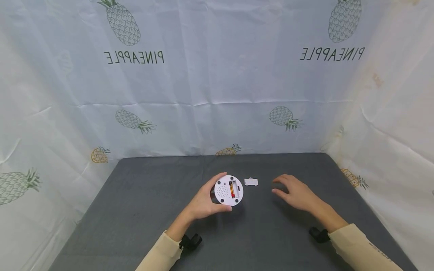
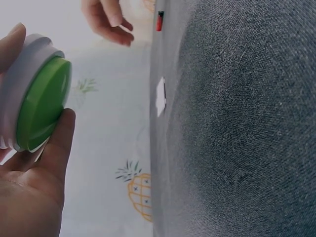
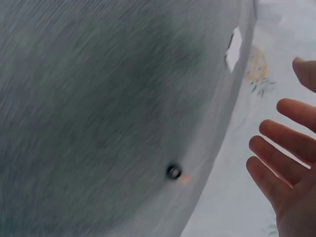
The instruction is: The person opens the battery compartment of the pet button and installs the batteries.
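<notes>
My left hand [image 1: 202,202] grips a round white push-button sound box [image 1: 222,192] by its rim, thumb and fingers on opposite sides. Its underside faces the head camera, showing speaker holes, small dark feet and an uncovered battery compartment with one battery [image 1: 232,189] inside. In the left wrist view the green dome [image 2: 47,103] points down toward the table. To the right of the box lies a white battery cover [image 1: 251,182]. My right hand [image 1: 296,192] hovers over the table, fingers spread and holding nothing. A loose red-and-black battery [image 2: 160,21] lies below it, hidden in the head view.
A dark grey cloth covers the table [image 1: 152,210]. White curtains [image 1: 210,75] printed with pineapples hang behind it and along both sides. A black wrist strap with its camera [image 1: 190,242] sits on the left forearm, and another [image 1: 319,235] on the right.
</notes>
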`<act>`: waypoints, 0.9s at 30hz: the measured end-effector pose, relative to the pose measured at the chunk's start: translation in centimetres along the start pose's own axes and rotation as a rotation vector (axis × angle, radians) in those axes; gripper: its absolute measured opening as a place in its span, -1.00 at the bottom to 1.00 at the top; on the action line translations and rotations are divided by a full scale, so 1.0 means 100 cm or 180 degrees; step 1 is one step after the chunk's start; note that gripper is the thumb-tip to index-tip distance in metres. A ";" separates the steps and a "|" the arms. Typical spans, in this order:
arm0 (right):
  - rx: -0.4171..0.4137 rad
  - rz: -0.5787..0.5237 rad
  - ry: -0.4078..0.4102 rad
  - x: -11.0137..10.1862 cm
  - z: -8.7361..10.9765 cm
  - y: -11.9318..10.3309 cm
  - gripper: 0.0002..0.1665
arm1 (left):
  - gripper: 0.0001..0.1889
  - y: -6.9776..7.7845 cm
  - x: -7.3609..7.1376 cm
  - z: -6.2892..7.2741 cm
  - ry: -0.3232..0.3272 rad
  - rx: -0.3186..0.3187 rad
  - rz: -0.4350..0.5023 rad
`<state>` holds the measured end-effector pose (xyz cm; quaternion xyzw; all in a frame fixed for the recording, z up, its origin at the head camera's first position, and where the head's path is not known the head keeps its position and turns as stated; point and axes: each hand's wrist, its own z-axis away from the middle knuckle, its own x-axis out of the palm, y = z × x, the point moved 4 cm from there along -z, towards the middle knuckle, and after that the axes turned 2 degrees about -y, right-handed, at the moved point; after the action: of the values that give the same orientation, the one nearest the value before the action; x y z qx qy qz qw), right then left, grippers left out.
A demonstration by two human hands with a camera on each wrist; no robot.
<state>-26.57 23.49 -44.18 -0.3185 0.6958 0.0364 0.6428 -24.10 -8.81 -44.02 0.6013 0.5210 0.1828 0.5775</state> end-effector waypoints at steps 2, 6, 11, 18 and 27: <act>-0.0046 0.0071 -0.0059 0.000 0.002 0.007 -0.38 | 0.06 0.000 0.000 0.000 -0.0007 0.0004 0.0004; -0.0057 0.0138 -0.0230 0.002 0.008 0.022 -0.21 | 0.05 0.000 0.001 0.000 -0.0010 0.0008 -0.0014; 0.0035 0.0129 -0.0413 -0.001 0.014 0.035 -0.04 | 0.06 0.000 0.001 0.001 -0.0015 0.0019 -0.0016; 0.0217 -0.0021 -0.0610 -0.004 0.020 0.051 0.05 | 0.06 0.000 0.001 0.001 -0.0021 -0.0008 -0.0009; 0.0394 -0.0144 -0.0662 -0.002 0.024 0.076 0.03 | 0.06 0.000 0.001 0.001 -0.0031 -0.0042 -0.0003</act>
<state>-28.24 30.75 -47.15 -0.2883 0.6189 0.0117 0.7306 -23.98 -8.77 -44.08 0.5981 0.5173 0.1831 0.5841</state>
